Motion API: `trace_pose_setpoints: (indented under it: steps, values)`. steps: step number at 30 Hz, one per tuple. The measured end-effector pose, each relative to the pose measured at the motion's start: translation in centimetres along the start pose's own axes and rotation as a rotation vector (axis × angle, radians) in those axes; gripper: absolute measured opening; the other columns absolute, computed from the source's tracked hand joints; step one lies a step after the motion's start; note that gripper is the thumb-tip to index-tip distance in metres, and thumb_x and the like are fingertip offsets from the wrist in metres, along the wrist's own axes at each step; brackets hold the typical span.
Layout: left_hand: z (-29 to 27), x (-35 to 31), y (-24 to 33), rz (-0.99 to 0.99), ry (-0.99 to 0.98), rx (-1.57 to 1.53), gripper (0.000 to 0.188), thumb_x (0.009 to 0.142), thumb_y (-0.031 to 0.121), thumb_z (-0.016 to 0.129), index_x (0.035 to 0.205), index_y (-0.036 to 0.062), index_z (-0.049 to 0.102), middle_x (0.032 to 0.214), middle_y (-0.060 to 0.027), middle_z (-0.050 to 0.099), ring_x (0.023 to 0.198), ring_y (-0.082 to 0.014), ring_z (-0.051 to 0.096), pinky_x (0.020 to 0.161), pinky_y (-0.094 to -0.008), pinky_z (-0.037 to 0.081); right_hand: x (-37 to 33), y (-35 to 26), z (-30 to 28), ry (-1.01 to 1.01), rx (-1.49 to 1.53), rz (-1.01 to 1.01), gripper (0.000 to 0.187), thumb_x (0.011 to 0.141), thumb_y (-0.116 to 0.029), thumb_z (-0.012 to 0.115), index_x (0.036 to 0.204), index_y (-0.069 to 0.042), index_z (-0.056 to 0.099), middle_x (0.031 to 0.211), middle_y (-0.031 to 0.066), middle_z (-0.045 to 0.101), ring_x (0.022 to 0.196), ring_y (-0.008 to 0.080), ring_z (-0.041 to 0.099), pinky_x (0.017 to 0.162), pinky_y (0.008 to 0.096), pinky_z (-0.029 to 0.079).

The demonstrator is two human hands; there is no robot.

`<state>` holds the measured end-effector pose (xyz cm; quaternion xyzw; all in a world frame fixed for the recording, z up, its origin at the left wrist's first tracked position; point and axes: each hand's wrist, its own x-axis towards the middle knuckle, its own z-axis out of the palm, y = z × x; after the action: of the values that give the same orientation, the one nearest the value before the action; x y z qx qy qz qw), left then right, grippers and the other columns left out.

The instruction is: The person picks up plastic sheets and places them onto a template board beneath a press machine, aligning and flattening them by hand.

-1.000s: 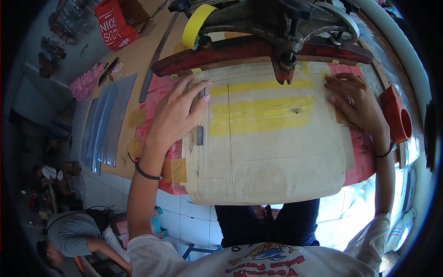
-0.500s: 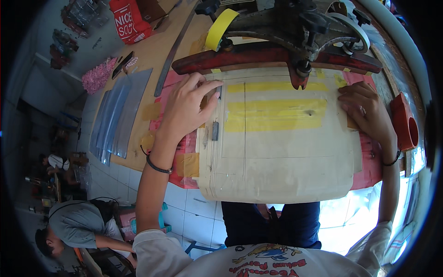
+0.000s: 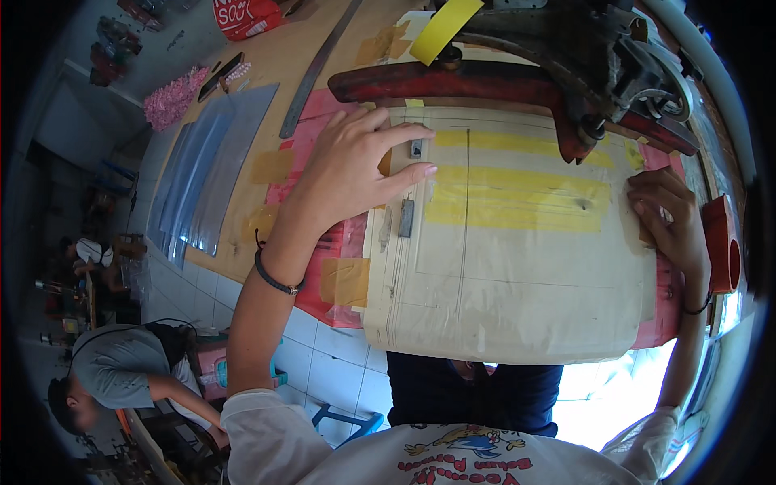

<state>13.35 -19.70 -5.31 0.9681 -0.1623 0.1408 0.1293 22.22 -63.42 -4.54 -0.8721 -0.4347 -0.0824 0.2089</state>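
Note:
My left hand point(image 3: 356, 158) is open at the left side of a cream board point(image 3: 517, 315), its index finger and thumb stretched apart. Between those two tips, on the board, sits a small grey block point(image 3: 416, 149). A second grey block point(image 3: 406, 218) lies just nearer to me. Pencil lines and yellow tape strips point(image 3: 517, 202) mark the board. On its right edge rests my right hand point(image 3: 671, 214), fingers loosely bent with a gap at the thumb; no held thing shows. Beyond both hands, a red bar point(image 3: 453, 81) on a dark metal frame point(image 3: 550, 52) spans the board's far edge.
A yellow tape roll point(image 3: 444, 31) hangs on the frame. At the right stands an orange-brown tube-shaped holder point(image 3: 722, 246). Clear plastic sheets point(image 3: 214, 166), a long metal strip point(image 3: 319, 73) and a phone point(image 3: 220, 77) lie leftward. Another person point(image 3: 121, 368) is bent over at lower left.
The view has shifted, so the board and frame appear farther right. My left index finger and thumb have spread and reach farther over the board, past the small block. My right hand stays at the right edge.

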Motion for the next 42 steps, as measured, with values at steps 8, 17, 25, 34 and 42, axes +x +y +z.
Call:
trace_pose_setpoints:
  steps: [8,17,25,34,42]
  values:
    - [0.0,-0.4,-0.3,0.019,-0.029,-0.007,0.056,0.08,0.049,0.08,0.123,0.0149,0.07,0.111,-0.0128,0.072,0.105,-0.0331,0.066,0.096,-0.0432,0.047,0.0,0.5,0.3,-0.014,0.07,0.039,0.023,0.079,-0.009,0.076,0.099,0.003,0.072,0.111,0.0165,0.068,0.106,0.0313,0.065,0.09,0.0407,0.052]
    - [0.6,-0.5,-0.9,0.059,-0.003,0.005,0.062,0.075,0.05,0.083,0.124,0.0143,0.069,0.112,-0.0121,0.071,0.102,-0.0327,0.067,0.095,-0.0436,0.05,0.0,1.7,0.4,-0.064,0.055,0.036,0.034,0.076,-0.018,0.08,0.1,0.003,0.069,0.108,0.0156,0.065,0.107,0.0311,0.063,0.094,0.0411,0.049]
    - [0.8,-0.4,-0.8,0.05,-0.002,-0.066,0.064,0.074,0.05,0.085,0.124,0.0136,0.068,0.111,-0.0133,0.07,0.102,-0.0334,0.067,0.092,-0.0421,0.053,-0.7,2.4,0.3,-0.067,0.074,0.044,0.035,0.076,-0.019,0.08,0.101,0.002,0.069,0.111,0.0152,0.063,0.108,0.0305,0.062,0.095,0.0407,0.048]
    - [0.7,-0.5,-1.1,0.031,-0.008,-0.076,0.064,0.075,0.051,0.084,0.124,0.0136,0.068,0.116,-0.014,0.07,0.106,-0.0343,0.067,0.094,-0.0423,0.053,-0.2,1.2,0.9,-0.07,0.094,-0.011,0.05,0.074,-0.042,0.082,0.102,-0.002,0.071,0.13,0.0172,0.062,0.119,0.0351,0.058,0.101,0.0465,0.046]
    - [0.1,-0.4,-0.7,0.025,-0.044,-0.083,0.062,0.076,0.048,0.083,0.125,0.013,0.067,0.116,-0.0145,0.07,0.105,-0.0347,0.067,0.094,-0.0421,0.053,0.2,1.2,0.9,-0.083,0.158,0.011,0.05,0.072,-0.043,0.085,0.103,-0.005,0.074,0.13,0.0165,0.062,0.122,0.0351,0.057,0.102,0.0467,0.045]
